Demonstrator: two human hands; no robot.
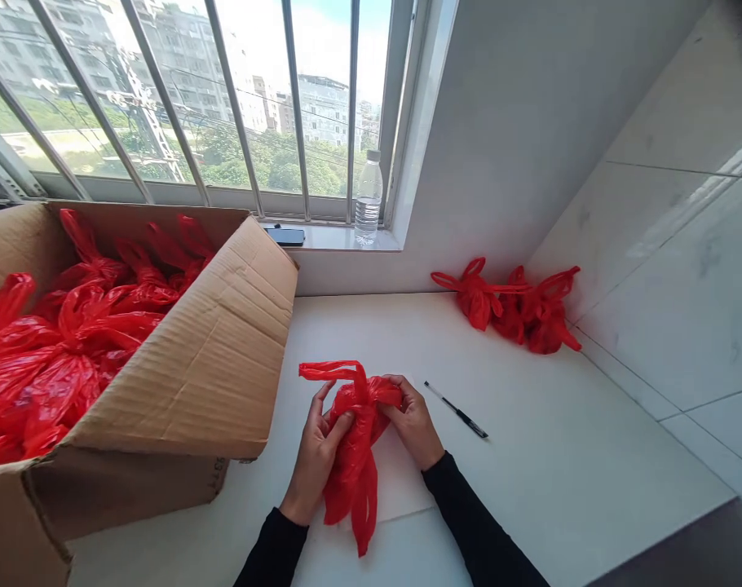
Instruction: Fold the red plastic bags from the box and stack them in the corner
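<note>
Your left hand (315, 456) and right hand (415, 424) are close together, both clamped on one red plastic bag (352, 465). You pinch its bunched top between them, its handles stick out past your left fingers, and the rest hangs down between your wrists over the white table (560, 456).

No brand or label can be read anywhere. The only print is a small dark mark low on the cardboard box (205, 367), just left of your left hand, and it is too small to make out. The water bottle (368, 200), far ahead of your hands on the windowsill, shows no label you could read.

By count there is one bag in your hands and one black pen (457, 410) lying just right of your right hand, not touching it. There is also one box, one bottle, and one dark phone (285, 236) on the sill left of the bottle. The box is open and heaped with red bags (59, 350), too tangled to count. Well ahead and to the right of your right hand, in the corner, lies a cluster of knotted red bags (518, 306). It holds at least two, but the exact number cannot be told.
</note>
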